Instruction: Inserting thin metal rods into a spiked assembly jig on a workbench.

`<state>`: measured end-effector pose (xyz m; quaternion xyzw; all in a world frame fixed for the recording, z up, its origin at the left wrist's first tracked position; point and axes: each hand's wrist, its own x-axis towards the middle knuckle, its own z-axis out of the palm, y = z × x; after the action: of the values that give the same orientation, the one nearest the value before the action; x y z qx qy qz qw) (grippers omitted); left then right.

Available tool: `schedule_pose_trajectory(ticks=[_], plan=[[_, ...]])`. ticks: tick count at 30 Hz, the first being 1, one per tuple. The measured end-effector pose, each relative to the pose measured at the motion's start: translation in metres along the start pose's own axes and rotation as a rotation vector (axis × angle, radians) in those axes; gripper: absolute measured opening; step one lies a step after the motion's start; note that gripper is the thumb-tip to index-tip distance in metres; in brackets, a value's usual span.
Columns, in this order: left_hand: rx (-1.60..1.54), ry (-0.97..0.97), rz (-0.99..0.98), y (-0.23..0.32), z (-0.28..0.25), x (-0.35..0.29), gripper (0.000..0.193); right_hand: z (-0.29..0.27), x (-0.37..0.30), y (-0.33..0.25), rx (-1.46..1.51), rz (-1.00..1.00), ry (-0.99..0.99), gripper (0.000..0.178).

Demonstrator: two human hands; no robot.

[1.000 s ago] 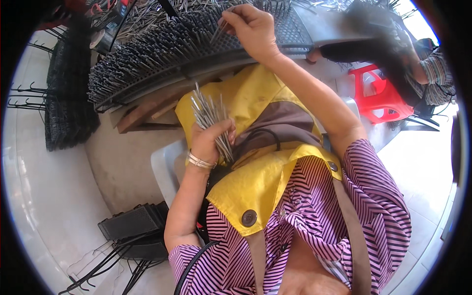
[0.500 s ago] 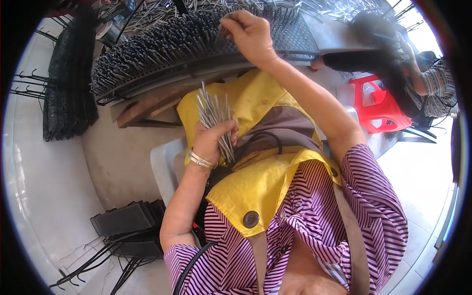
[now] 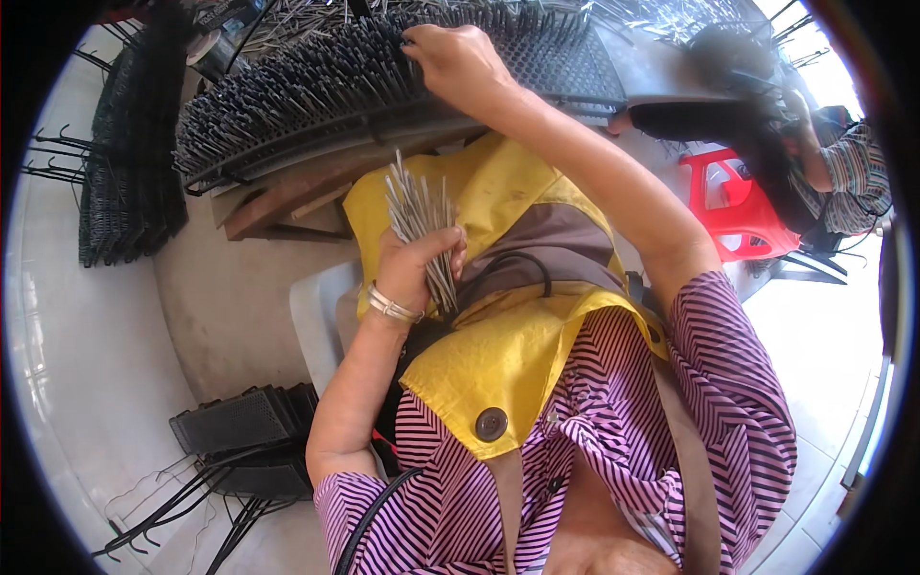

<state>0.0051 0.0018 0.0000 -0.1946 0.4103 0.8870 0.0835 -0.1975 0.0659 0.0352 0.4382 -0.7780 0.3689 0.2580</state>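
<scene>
A worker's left hand (image 3: 414, 268) closes firmly around a bundle of slim metal rods (image 3: 419, 206) above the lap of a yellow apron (image 3: 508, 383), the rods' upper ends fanned toward the desk (image 3: 640, 69); the right hand (image 3: 414, 44) reaches over the curved perforated rack (image 3: 586, 81), its fingers drawn narrow at the dark standing rods (image 3: 307, 88), though whether they grip one cannot be told. Working well here, by the look of it, would mean pinching a single rod near its top, keeping it steep and lined up with one hole, and drawing the wrist back without brushing its neighbours; the bundle is best kept loosely fanned and near the rack, so that one rod parts cleanly from the rest. The count: two hands of the worker; one held bundle, its overlapping rods too many to number surely; one rack before the worker, its upright rods too crowded to tally; one apron with two large buttons showing; one red stool (image 3: 767, 222) at right, beside one co-worker in a striped sleeve (image 3: 856, 161); at least two black trays (image 3: 230, 424) at lower left; more loose rods (image 3: 661, 13), uncountable, beyond the rack.
</scene>
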Motion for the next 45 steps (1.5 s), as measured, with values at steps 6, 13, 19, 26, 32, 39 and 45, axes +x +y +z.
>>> schedule_pose_trajectory(ticks=[6, 13, 19, 26, 32, 39, 45], plan=[[-0.012, -0.013, 0.010, -0.001, -0.002, 0.000, 0.020, -0.005, 0.011, -0.010, -0.174, 0.005, -0.390, 0.013], [0.028, -0.031, -0.009, 0.001, -0.001, -0.001, 0.031, -0.030, -0.011, -0.036, -0.136, 0.119, -0.291, 0.022], [0.105, -0.113, 0.009, 0.004, 0.007, -0.006, 0.023, -0.051, -0.036, -0.057, 0.956, 0.757, -0.653, 0.021], [0.167, -0.145, 0.007, 0.004, 0.013, -0.009, 0.011, -0.061, -0.039, -0.056, 0.921, 0.778, -0.605, 0.013], [0.167, -0.157, -0.005, 0.002, 0.005, -0.005, 0.024, -0.070, -0.030, -0.036, 0.999, 0.888, -0.362, 0.016], [0.161, -0.149, 0.004, 0.001, 0.006, -0.003, 0.022, -0.059, -0.017, -0.010, 0.812, 0.819, 0.192, 0.017], [0.149, -0.120, 0.008, 0.001, 0.010, -0.006, 0.010, -0.026, -0.017, 0.004, 0.631, 0.618, 0.336, 0.020]])
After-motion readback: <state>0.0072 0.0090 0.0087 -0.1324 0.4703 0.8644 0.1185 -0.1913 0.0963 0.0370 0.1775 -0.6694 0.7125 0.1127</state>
